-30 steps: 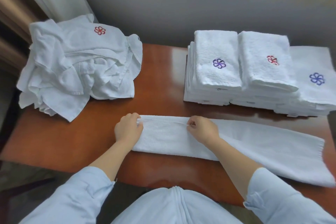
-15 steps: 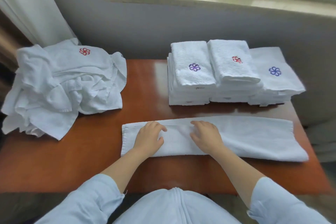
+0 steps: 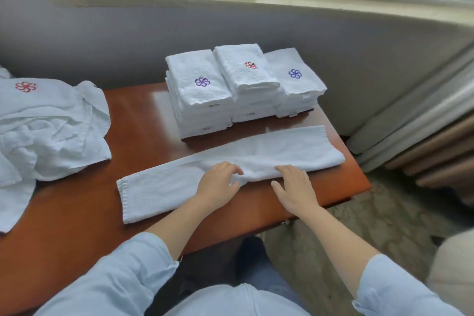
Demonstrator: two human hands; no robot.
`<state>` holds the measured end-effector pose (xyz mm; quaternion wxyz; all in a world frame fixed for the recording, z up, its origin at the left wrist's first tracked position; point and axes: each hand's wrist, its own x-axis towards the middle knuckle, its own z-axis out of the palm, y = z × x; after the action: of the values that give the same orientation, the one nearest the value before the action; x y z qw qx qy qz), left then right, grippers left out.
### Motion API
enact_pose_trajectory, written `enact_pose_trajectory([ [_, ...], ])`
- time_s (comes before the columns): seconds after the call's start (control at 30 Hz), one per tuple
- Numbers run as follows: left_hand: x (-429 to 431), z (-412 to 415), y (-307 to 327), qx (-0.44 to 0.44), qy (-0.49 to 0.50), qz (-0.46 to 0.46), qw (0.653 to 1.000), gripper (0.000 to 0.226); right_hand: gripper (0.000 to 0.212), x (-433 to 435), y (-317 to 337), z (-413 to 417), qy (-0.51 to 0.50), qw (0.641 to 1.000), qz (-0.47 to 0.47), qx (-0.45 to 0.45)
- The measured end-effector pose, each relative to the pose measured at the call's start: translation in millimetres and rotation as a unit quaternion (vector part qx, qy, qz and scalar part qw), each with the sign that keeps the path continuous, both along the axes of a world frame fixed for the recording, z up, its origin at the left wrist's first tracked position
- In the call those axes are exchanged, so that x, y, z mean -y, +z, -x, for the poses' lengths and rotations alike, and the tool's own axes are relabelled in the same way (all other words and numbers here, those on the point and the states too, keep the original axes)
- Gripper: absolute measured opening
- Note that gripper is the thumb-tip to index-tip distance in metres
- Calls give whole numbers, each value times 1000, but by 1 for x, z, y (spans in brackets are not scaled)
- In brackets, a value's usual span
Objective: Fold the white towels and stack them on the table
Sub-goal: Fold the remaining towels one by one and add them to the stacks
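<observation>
White towel (image 3: 159, 187), folded into a long strip, lay slantwise across the near half of the bench (image 3: 143, 110). Left hand (image 3: 218, 186) and right hand (image 3: 295, 187) rested on its middle, fingers (image 3: 287, 170) loosely spread and gripping nothing. Folded stacks (image 3: 200, 95) stood just behind, and the unfolded heap (image 3: 51, 131) lay at far left.
</observation>
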<state>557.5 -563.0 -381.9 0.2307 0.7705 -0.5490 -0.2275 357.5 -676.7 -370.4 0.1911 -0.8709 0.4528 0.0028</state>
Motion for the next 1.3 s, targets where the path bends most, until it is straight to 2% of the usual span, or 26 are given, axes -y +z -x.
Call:
enact_pose_trajectory([
  [0.17,34,22,5,11,-14,1,1000,25,45,32,2,18,1,1000,8,-1],
  [0.37,98,47,-4,21,10,-33,999,28,41,110,-6,40,35,999,-1,-19],
  [0.6,159,75,-24,66,30,-137,988,40,44,198,-31,58,155,983,-35,-91],
  [0.73,177,86,-29,104,28,-193,975,39,42,222,-38,61,203,972,-32,-114],
  [0.87,189,87,-27,153,-21,-274,949,35,12,235,-26,56,256,946,-46,-194],
  [0.93,198,88,-23,170,-56,-319,931,31,17,240,-19,56,271,930,-76,-235],
  [1.0,209,84,-16,138,-64,-354,923,25,23,249,-13,54,247,931,-134,-233],
  [1.1,227,66,0,54,-52,-365,928,23,20,268,2,41,186,944,-189,-196],
  [1.2,238,47,12,19,-27,-330,943,24,15,281,13,27,170,958,-131,-188],
  [1.3,243,43,8,24,33,-271,962,21,26,285,8,21,163,970,-18,-179],
])
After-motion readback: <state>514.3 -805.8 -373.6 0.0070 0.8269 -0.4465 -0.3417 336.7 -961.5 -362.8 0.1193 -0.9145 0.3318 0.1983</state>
